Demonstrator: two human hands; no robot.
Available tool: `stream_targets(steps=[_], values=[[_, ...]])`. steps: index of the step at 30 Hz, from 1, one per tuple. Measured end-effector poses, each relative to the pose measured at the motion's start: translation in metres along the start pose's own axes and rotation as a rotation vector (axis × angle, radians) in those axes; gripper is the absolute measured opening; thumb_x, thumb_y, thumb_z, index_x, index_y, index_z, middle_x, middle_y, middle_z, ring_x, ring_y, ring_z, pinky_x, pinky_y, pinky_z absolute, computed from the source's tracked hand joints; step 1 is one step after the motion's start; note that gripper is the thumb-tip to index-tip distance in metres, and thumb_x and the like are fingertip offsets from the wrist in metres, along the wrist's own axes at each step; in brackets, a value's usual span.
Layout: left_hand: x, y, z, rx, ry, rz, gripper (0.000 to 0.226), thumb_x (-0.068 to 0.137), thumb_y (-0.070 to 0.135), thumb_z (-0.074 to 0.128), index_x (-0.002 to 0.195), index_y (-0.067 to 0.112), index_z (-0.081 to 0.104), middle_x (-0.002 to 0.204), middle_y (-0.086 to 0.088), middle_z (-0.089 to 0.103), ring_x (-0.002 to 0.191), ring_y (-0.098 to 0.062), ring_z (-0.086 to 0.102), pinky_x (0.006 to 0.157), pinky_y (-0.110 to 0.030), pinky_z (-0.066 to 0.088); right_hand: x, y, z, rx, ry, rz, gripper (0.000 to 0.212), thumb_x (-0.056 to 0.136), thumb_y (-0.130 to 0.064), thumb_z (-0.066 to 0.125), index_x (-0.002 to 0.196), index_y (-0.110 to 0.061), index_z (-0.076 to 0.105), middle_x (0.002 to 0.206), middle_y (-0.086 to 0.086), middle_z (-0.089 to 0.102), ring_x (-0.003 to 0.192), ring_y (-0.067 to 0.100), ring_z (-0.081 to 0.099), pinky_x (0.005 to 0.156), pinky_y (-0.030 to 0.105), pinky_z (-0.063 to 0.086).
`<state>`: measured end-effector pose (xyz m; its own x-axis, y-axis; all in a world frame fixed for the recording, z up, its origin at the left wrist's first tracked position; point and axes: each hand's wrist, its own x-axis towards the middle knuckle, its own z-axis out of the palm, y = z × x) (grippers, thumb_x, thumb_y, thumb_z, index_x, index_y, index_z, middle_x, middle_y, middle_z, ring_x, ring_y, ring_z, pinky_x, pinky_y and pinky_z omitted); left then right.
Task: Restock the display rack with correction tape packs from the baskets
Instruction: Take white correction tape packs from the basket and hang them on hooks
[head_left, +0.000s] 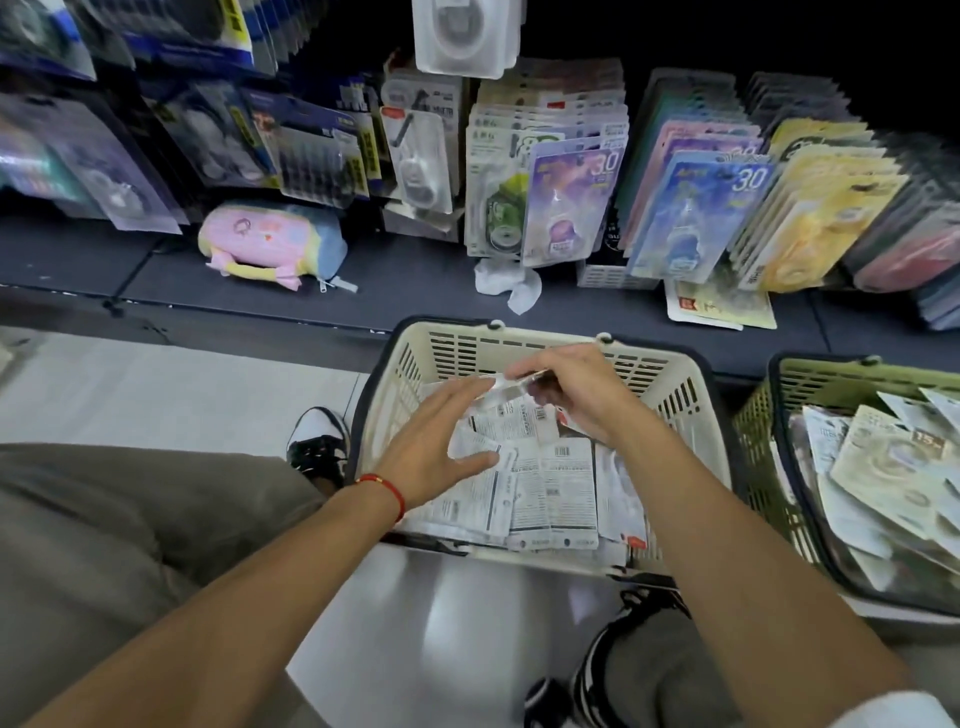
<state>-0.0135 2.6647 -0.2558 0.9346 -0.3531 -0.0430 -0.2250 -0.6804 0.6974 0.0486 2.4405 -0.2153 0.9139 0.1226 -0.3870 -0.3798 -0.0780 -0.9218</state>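
We note a cream basket (524, 348); right of it an olive-green basket (810, 379); beyond it a pink, blue, yellow pouch (270, 244); a red bracelet (387, 488).

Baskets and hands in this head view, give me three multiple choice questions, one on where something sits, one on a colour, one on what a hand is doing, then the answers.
1. Where is the green basket relative to the cream basket?
A. To its right
B. To its left
C. Stacked inside it

2. What colour is the bracelet on the left wrist?
A. Blue
B. Red
C. Yellow

3. What is the right hand doing?
A. Resting flat on the floor
B. Gripping the basket handle
C. Pinching a pack above the cream basket

Answers: 1 A, the green basket stands at the right edge beside the cream one. 2 B, a red band circles the wrist of the left hand. 3 C, its fingers curl round a clear pack over the packs in the basket.
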Motion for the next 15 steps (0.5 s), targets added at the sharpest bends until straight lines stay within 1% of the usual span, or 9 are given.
stream_targets(steps=[2,3,4,6,8,9,11,13,15], values=[[0.000,0.000,-0.002,-0.062,0.069,-0.052,0.045,0.105,0.036,0.061,0.149,0.028,0.050,0.129,0.000,0.068,0.105,-0.014,0.064,0.087,-0.033,0.051,-0.002,0.008,0.011,0.336,-0.040,0.097,0.032,0.103,-0.024,0.062,0.100,0.004,0.078,0.095,0.022,0.074,0.069,0.021,0.064,0.058,0.026,0.053],[-0.001,-0.002,-0.004,-0.123,0.101,-0.112,0.039,0.108,0.036,0.056,0.145,0.024,0.052,0.115,-0.002,0.071,0.088,-0.019,0.064,0.075,-0.033,0.051,-0.001,0.016,0.015,0.404,-0.005,0.158,0.041,0.108,-0.032,0.054,0.109,0.004,0.074,0.100,0.023,0.075,0.069,0.023,0.066,0.059,0.027,0.055],[-0.003,-0.004,-0.006,-0.185,0.116,-0.177,0.038,0.109,0.037,0.053,0.144,0.021,0.053,0.111,0.000,0.070,0.084,-0.020,0.062,0.071,-0.033,0.050,-0.001,0.027,0.018,0.323,0.051,0.209,0.044,0.110,-0.037,0.048,0.114,0.002,0.070,0.105,0.024,0.075,0.068,0.024,0.067,0.059,0.029,0.056],[-0.009,-0.011,-0.010,-0.283,0.115,-0.276,0.040,0.109,0.035,0.053,0.147,0.021,0.050,0.120,0.003,0.066,0.097,-0.020,0.062,0.074,-0.029,0.050,-0.005,0.054,0.022,-0.270,0.081,0.245,0.038,0.110,-0.037,0.049,0.117,-0.004,0.067,0.109,0.020,0.074,0.068,0.022,0.066,0.059,0.029,0.055],[-0.014,-0.016,-0.013,-0.320,0.089,-0.326,0.040,0.109,0.034,0.051,0.148,0.026,0.047,0.129,0.004,0.064,0.110,-0.021,0.066,0.083,-0.030,0.054,-0.012,0.082,0.030,-0.788,-0.102,0.219,0.032,0.106,-0.033,0.058,0.119,-0.005,0.068,0.114,0.015,0.074,0.082,0.023,0.069,0.069,0.030,0.053],[-0.016,-0.017,-0.013,-0.342,0.067,-0.345,0.041,0.110,0.034,0.050,0.150,0.028,0.044,0.131,0.007,0.062,0.112,-0.021,0.065,0.087,-0.035,0.055,-0.016,0.094,0.036,-0.900,-0.184,0.208,0.030,0.105,-0.031,0.061,0.121,-0.006,0.066,0.119,0.010,0.072,0.095,0.025,0.069,0.075,0.031,0.051],[-0.017,-0.015,-0.014,-0.396,0.020,-0.353,0.044,0.110,0.037,0.049,0.153,0.033,0.039,0.123,0.017,0.056,0.105,-0.015,0.061,0.087,-0.035,0.054,-0.020,0.109,0.044,-0.901,-0.191,0.173,0.027,0.100,-0.028,0.068,0.121,-0.012,0.062,0.118,0.003,0.068,0.108,0.026,0.066,0.082,0.032,0.048],[-0.017,-0.014,-0.016,-0.348,0.012,-0.286,0.037,0.110,0.039,0.049,0.147,0.041,0.043,0.122,0.019,0.055,0.103,-0.007,0.059,0.082,-0.021,0.050,-0.020,0.110,0.044,-0.792,-0.091,0.143,0.016,0.095,-0.021,0.075,0.105,-0.016,0.065,0.102,-0.002,0.066,0.096,0.022,0.067,0.080,0.032,0.054],[-0.016,-0.014,-0.017,-0.295,0.019,-0.238,0.034,0.111,0.027,0.050,0.139,0.046,0.047,0.126,0.008,0.062,0.105,-0.009,0.060,0.079,-0.016,0.046,-0.016,0.099,0.035,-0.599,-0.041,0.156,0.011,0.093,-0.012,0.075,0.096,-0.014,0.065,0.096,0.001,0.066,0.077,0.018,0.068,0.068,0.029,0.058]])
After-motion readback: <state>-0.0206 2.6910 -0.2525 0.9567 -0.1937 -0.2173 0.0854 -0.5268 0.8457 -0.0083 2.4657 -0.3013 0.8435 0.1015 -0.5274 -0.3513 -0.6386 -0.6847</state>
